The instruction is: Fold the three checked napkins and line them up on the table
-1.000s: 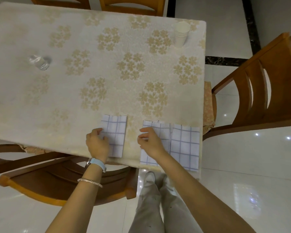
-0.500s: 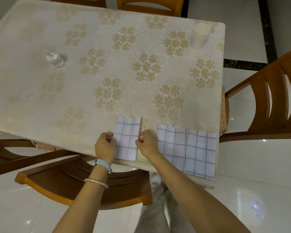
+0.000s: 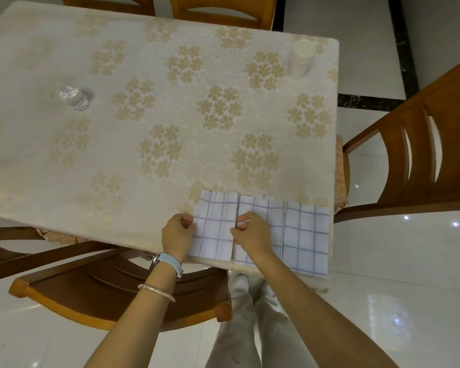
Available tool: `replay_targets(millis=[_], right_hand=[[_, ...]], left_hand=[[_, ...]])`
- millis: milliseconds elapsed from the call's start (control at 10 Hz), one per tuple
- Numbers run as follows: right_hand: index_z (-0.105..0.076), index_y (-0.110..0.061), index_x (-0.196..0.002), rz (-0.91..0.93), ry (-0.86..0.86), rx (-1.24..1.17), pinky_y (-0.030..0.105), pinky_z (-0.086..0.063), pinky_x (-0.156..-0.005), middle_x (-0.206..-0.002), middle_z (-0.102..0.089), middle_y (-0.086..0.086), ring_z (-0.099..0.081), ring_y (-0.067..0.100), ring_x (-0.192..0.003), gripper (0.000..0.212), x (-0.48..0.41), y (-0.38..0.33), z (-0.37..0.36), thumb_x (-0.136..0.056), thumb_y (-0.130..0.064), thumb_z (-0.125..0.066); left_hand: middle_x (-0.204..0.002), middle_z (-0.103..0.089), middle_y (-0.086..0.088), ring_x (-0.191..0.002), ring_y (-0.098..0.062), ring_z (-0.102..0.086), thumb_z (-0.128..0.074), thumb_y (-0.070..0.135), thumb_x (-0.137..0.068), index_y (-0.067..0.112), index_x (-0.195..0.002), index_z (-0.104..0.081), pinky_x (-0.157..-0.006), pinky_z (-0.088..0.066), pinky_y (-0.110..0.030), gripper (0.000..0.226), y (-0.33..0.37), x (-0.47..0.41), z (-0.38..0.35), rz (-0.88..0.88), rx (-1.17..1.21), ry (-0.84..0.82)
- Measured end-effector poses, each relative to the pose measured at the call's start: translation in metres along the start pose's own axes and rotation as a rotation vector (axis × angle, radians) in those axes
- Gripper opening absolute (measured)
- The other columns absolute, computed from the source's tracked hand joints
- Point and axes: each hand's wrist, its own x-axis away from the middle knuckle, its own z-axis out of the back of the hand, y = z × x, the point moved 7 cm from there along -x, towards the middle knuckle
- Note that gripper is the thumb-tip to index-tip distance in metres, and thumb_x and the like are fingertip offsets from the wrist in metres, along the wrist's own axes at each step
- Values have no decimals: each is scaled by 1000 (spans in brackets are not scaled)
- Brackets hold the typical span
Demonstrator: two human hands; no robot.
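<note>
At the bench (image 3: pixel 170 102) edge, pinches the sides of the left napkin (image 3: pixel 214 229) with left grip (image 3: pixel 177 233) and right grip (image 3: pixel 252 232); looks light, limp, best slid by those edges.

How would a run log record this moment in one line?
left hand: pinches leftmost folded blue-checked white cloth napkin | right hand: pinches same napkin | middle napkin, right napkin: flat, adjoining
</note>
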Motion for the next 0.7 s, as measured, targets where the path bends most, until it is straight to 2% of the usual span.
replay_targets(millis=[100, 200, 400, 500, 700], right_hand=[[-58, -19, -94, 16, 18, 34, 23, -55, -68, -78, -65, -1, -66, 15, -74, 20, 1, 1, 5, -84, -11, -74], [-60, -17, -95, 17, 24, 42, 16, -47, -63, -75, -63, -2, -62, 12, -71, 18, 2, 3, 8, -84, -13, -73], [-61, -13, -104, 7, -21, 25, 12, -42, -58, -77, -62, -3, -57, 4, -66, 21, 6, 11, 8, -86, -11, -72], [-60, -14, -106, 14, -25, -1, 11, -42, -57, -79, -63, -1, -57, 5, -66, 22, 10, 10, 11, -87, -10, -71], [-60, -15, -110, 70, -17, -62, 14, -50, -65, -80, -60, -10, -59, 4, -73, 24, 18, 6, 25, -88, -9, -67]], left_hand=[[-91, -62, -4, -84, -21, -54, -64, 10, -89, 6, -99, -64, -74, -41, -29, 11, -1, 2, -3, -7, -13, 6], [-93, -64, -5, -84, -21, -54, -64, 10, -89, 7, -100, -64, -74, -41, -29, 11, -3, 3, -4, -8, -7, 11], [-94, -65, -7, -86, -26, -58, -64, 9, -89, 7, -99, -65, -74, -42, -29, 11, -5, 3, -4, -1, -2, 15], [-99, -66, -8, -87, -23, -56, -64, 10, -89, 8, -103, -64, -77, -43, -29, 14, -5, 3, -3, 9, 10, 18], [-108, -67, -12, -91, -23, -57, -61, 10, -92, 6, -112, -63, -76, -41, -29, 21, 0, 8, 7, 20, 126, 118]])
